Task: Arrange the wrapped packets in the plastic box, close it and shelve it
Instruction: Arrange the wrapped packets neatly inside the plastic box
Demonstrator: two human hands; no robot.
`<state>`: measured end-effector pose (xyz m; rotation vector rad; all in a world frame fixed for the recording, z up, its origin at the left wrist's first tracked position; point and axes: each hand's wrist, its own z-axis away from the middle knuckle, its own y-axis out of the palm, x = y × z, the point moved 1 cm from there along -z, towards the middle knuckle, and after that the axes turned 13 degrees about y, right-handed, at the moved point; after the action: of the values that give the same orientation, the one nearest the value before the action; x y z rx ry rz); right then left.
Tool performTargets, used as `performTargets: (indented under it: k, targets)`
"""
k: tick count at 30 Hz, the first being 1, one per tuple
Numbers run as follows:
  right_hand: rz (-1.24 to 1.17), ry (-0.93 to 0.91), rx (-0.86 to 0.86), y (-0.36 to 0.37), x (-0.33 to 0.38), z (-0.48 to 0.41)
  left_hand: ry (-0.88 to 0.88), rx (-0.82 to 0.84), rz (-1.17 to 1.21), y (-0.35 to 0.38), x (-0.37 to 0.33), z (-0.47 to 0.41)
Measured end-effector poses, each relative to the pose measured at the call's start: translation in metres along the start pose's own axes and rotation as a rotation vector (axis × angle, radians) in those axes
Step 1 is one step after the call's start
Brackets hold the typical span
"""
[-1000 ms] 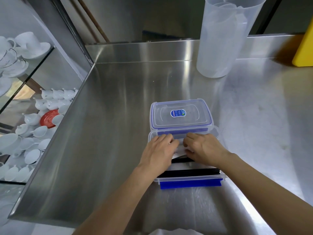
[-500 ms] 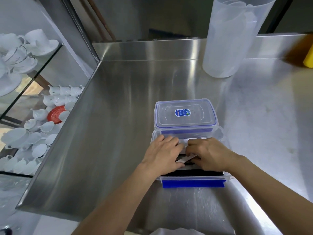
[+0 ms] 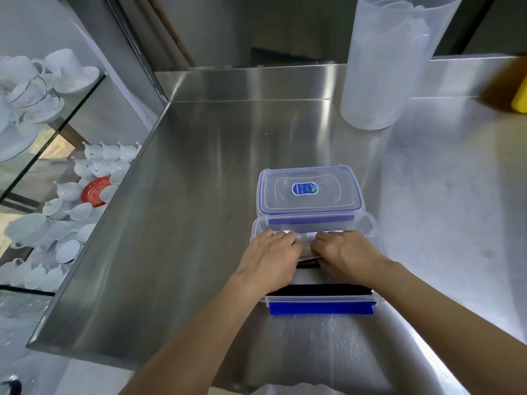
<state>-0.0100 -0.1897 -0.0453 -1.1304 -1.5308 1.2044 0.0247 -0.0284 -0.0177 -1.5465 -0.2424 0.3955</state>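
A clear plastic box (image 3: 368, 226) with a blue clip flap (image 3: 320, 308) on its near side sits on the steel counter. Its clear lid (image 3: 309, 191), edged in blue with a blue sticker, lies flat just behind it. Dark wrapped packets (image 3: 322, 289) lie inside the box along the near wall. My left hand (image 3: 269, 259) and my right hand (image 3: 346, 256) are both in the box, side by side, fingers curled over a clear-wrapped packet (image 3: 305, 242) between them. The rest of the box's contents are hidden under my hands.
A tall translucent plastic jug (image 3: 390, 61) stands at the back right of the steel counter (image 3: 199, 195). A yellow object (image 3: 520, 99) shows at the right edge. Left of the counter, glass shelves (image 3: 57, 115) hold white cups, teapots and a red saucer (image 3: 95, 191).
Both hands have shifted slightly toward the far side of the box, pressing the packet there. The dark packets along the near wall show more now.
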Motion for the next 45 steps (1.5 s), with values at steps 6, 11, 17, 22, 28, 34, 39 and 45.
performTargets:
  k: [6, 11, 17, 22, 28, 34, 39, 45]
  targets:
    - [0.036, 0.013, -0.12, -0.002, 0.0, -0.003, -0.021, -0.027, -0.028, 0.0, -0.002, 0.001]
    - [-0.008, 0.034, -0.17, -0.004, 0.002, -0.004, -0.026, -0.007, -0.022, 0.0, -0.001, 0.0]
    - [-0.117, -0.102, -0.094, -0.008, 0.004, 0.003, -0.066, -0.008, -0.016, -0.002, 0.0, -0.002]
    - [-0.03, -0.124, 0.027, -0.009, 0.004, 0.002, -0.09, 0.044, -0.015, -0.007, -0.001, -0.001]
    - [-0.041, -0.143, 0.08, -0.013, 0.007, 0.003, -0.099, 0.057, -0.033, -0.004, -0.001, -0.003]
    - [-0.054, -0.134, 0.123, -0.014, 0.007, 0.004, -0.128, 0.083, -0.072, -0.006, 0.0, -0.004]
    - [-0.084, -0.053, 0.19, -0.017, 0.009, 0.003, -0.115, 0.042, -0.054, -0.003, -0.001, -0.003]
    - [-0.162, -0.072, 0.364, -0.023, 0.011, 0.004, -0.082, -0.015, -0.061, -0.004, -0.002, -0.002]
